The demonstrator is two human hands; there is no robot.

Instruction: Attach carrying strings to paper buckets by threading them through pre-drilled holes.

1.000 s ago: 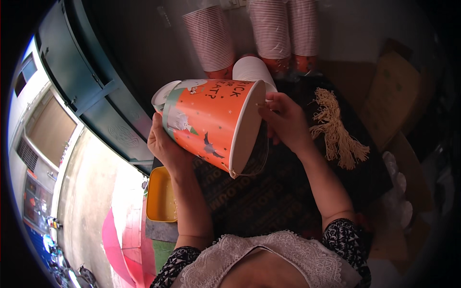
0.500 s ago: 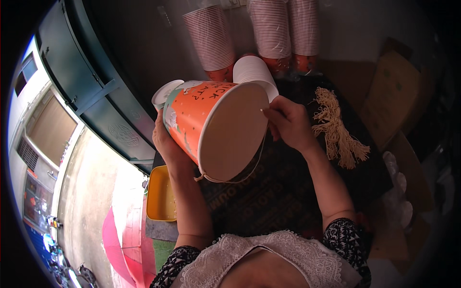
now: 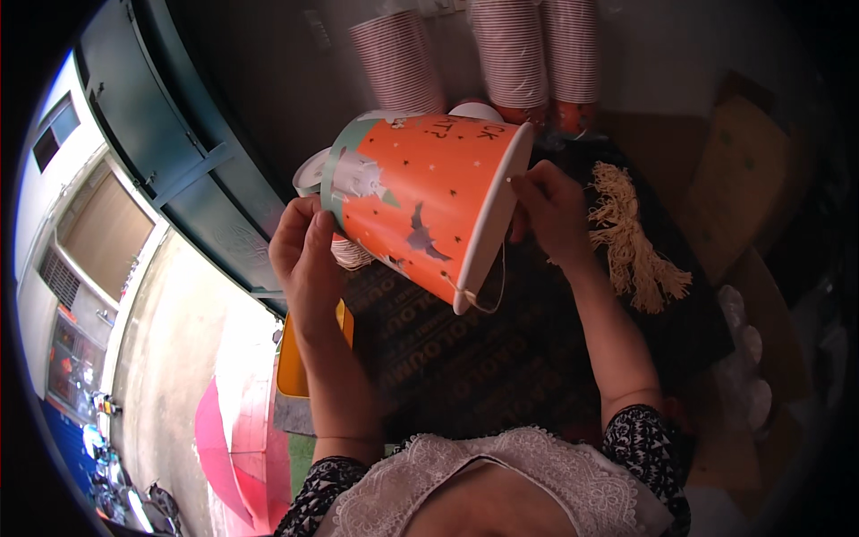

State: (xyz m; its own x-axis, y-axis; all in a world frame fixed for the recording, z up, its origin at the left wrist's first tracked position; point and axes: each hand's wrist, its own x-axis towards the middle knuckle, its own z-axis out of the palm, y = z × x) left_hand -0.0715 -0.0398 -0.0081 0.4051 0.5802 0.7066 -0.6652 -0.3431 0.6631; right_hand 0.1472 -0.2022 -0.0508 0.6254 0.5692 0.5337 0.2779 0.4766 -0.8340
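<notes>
A large orange paper bucket (image 3: 407,183), printed with a bat and stars and edged with a green band, lies tilted on its side in mid-air. My left hand (image 3: 306,259) is closed on its green-banded end, thumb on the near side. At the white rim (image 3: 497,215), my right hand (image 3: 553,208) pinches the pale end of a thin cord. That cord (image 3: 490,306) hangs in a loop below the rim and passes through the wall near its lower edge. Right of my right hand, a bundle of cream cords (image 3: 631,237) lies on the dark table.
Stacked paper buckets (image 3: 508,58) in clear plastic stand at the back. Behind the held bucket is a pale round container (image 3: 310,172). A yellow basket (image 3: 291,358) sits by my left forearm, a green metal door (image 3: 170,134) beyond it. Cardboard (image 3: 729,183) leans at the right.
The bucket has turned so its open mouth faces more to the right and its printed side shows. My left hand has shifted to its near lower side; my right hand has risen slightly.
</notes>
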